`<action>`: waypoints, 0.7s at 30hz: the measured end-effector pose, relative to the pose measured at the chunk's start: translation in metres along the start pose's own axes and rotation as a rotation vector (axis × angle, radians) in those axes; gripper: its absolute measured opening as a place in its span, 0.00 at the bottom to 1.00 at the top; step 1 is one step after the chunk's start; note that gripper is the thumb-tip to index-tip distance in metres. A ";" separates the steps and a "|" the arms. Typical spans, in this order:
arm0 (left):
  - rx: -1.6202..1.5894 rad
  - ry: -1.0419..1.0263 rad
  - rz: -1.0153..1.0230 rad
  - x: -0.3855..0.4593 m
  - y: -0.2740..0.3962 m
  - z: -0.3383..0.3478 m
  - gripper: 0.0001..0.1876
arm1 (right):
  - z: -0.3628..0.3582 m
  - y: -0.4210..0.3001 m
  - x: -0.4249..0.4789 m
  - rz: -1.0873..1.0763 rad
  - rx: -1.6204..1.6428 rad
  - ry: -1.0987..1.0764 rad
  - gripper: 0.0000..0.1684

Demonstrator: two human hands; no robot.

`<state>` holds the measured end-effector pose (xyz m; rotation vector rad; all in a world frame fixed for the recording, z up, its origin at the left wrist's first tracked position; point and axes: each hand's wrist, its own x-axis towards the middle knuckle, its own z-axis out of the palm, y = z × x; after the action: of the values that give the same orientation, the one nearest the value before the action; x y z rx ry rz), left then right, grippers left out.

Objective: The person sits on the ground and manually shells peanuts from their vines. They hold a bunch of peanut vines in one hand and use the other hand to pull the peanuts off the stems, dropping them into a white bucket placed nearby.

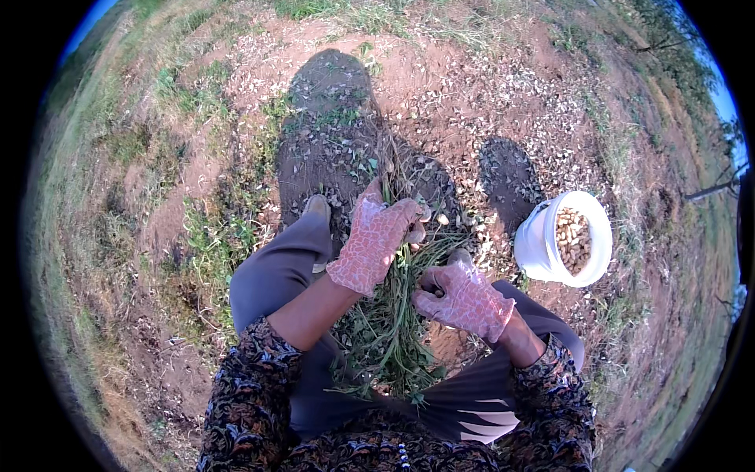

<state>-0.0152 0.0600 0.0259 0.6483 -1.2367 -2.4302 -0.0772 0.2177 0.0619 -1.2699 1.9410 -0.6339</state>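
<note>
My left hand (373, 239), in a pink patterned glove, grips a bunch of uprooted peanut plants (407, 330). The roots point away from me, and the green stems and leaves hang down between my legs. Pale peanut pods (442, 219) show at the fingertips of that hand. Just right of the stems is my right hand (463, 298), in a matching glove, with its fingers curled in. Something small and dark shows between its thumb and fingers, too little to make out. A white plastic bucket (534, 251) stands to the right, partly filled with peanuts in their shells (572, 239).
Reddish soil (407, 65) strewn with dry leaves lies ahead, crossed by my shadow (330, 118). Low green weeds (215, 236) grow at the left. My bent legs (277, 277) frame the plants. Trees stand at the far right rim.
</note>
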 end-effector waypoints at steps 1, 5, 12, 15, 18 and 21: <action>0.063 0.052 0.033 0.000 0.001 0.004 0.17 | 0.004 0.000 0.002 -0.033 -0.027 -0.066 0.21; 0.370 0.190 0.305 0.026 -0.018 -0.011 0.14 | 0.041 -0.011 -0.011 -0.383 -0.042 -0.064 0.17; 0.462 0.354 0.383 0.043 0.012 -0.012 0.09 | 0.043 -0.029 -0.043 -0.706 0.044 0.042 0.14; 0.302 0.324 0.210 0.033 0.028 -0.012 0.08 | 0.005 -0.001 -0.020 -0.338 0.370 -0.327 0.16; 0.061 0.177 0.052 0.031 0.032 -0.018 0.09 | -0.019 0.013 -0.026 -0.134 0.966 -0.341 0.21; -0.090 -0.009 -0.058 0.028 0.034 -0.011 0.12 | -0.024 0.028 -0.027 -0.130 1.123 -0.248 0.25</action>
<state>-0.0292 0.0199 0.0408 0.6574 -1.1194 -2.5219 -0.1048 0.2534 0.0646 -0.6771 0.9759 -1.3022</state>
